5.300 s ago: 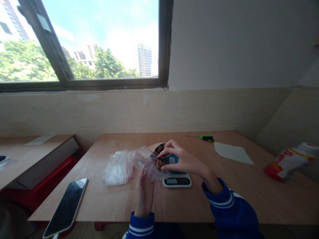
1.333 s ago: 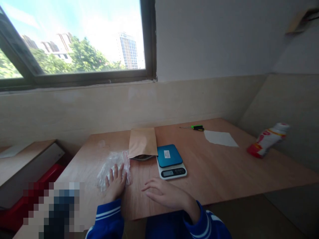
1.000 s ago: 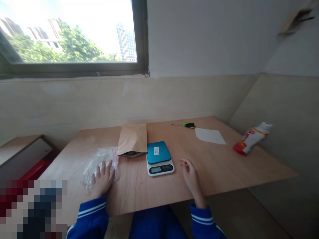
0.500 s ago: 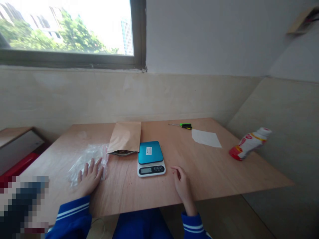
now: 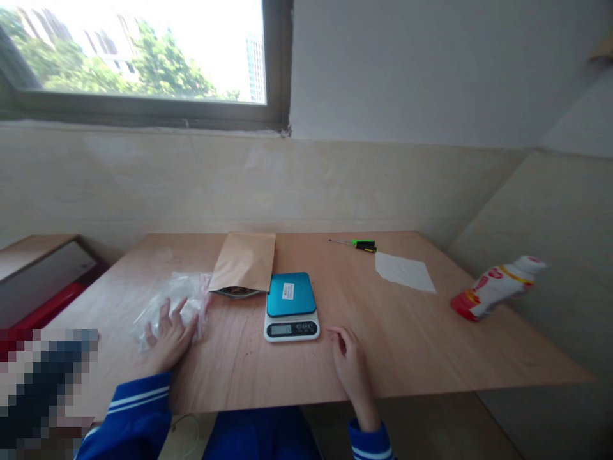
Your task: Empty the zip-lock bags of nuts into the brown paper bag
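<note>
My left hand point(image 5: 171, 335) rests over a clear plastic zip bag point(image 5: 179, 286), its fingers spread and slightly bent. The bag lies crumpled on the table, partly covered by the hand. To the right of the digital kitchen scale point(image 5: 292, 305), my right hand point(image 5: 349, 359) lies on the tabletop with fingers loosely curled. A hollow shows between thumb and fingers, and nothing is seen in it. The scale has a teal plate with a white label. A brown paper pouch point(image 5: 246, 260) lies against the scale's far left side, its mouth gaping toward me; its contents are too dark to make out.
Two screwdrivers point(image 5: 364, 245) lie near the table's back edge, beside a sheet of white paper point(image 5: 405, 271). A red and white plastic bottle point(image 5: 498, 289) stands at the right. The wooden table point(image 5: 268, 380) meets a wall behind; a window point(image 5: 143, 57) is above left.
My left hand's fingers have bent and lifted somewhat over the plastic bag. My right hand stays beside the scale. The view has turned slightly, with the objects otherwise in place.
</note>
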Tool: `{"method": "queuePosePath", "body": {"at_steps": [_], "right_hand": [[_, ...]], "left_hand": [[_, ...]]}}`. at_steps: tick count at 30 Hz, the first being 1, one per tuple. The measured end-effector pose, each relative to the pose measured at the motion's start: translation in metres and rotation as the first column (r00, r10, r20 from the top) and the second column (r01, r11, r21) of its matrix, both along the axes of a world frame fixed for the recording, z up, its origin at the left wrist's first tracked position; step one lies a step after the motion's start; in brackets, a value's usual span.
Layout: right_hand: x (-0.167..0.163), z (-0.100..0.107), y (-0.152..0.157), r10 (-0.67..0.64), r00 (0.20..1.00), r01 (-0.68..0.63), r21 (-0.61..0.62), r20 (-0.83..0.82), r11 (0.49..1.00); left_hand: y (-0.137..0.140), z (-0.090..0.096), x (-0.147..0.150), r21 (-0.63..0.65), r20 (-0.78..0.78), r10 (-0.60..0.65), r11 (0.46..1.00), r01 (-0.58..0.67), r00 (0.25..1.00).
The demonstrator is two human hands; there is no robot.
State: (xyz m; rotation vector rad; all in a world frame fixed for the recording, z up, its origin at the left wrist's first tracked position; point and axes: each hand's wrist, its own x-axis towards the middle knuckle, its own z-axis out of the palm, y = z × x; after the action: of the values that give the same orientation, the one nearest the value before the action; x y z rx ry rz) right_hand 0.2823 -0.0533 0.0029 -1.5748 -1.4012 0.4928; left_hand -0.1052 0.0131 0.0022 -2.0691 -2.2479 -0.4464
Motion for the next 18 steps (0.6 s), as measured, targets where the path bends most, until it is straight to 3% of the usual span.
{"method": "queuePosePath", "body": {"at_steps": [2,4,8,11,15,18], "right_hand": [[0.000,0.001,0.000,0.002,1.000,-0.002,-0.003,0.002,1.000],[0.000,0.001,-0.001,0.008,1.000,-0.008,-0.005,0.002,1.000],[0.000,0.001,0.000,0.010,1.000,-0.010,-0.005,-0.004,1.000],[0.000,0.000,0.000,0.012,1.000,-0.012,-0.003,-0.004,1.000],[0.000,-0.001,0.001,0.014,1.000,-0.014,0.005,-0.003,1.000],[0.000,0.000,0.001,0.019,1.000,-0.019,0.007,-0.002,1.000]], "left_hand": [[-0.004,0.015,0.008,0.063,0.171,0.087,0.993,-0.099,0.981],[-0.008,0.033,0.020,0.186,0.220,0.071,0.976,-0.113,0.973],[-0.012,0.051,0.058,0.323,0.220,-0.132,0.945,0.056,0.966],[-0.010,0.045,0.095,0.223,0.397,-0.350,0.934,0.280,0.849],[-0.009,0.041,0.137,0.024,0.531,-0.314,0.934,0.356,0.787],[-0.009,0.045,0.151,-0.048,0.585,-0.275,0.927,0.371,0.763]]}}
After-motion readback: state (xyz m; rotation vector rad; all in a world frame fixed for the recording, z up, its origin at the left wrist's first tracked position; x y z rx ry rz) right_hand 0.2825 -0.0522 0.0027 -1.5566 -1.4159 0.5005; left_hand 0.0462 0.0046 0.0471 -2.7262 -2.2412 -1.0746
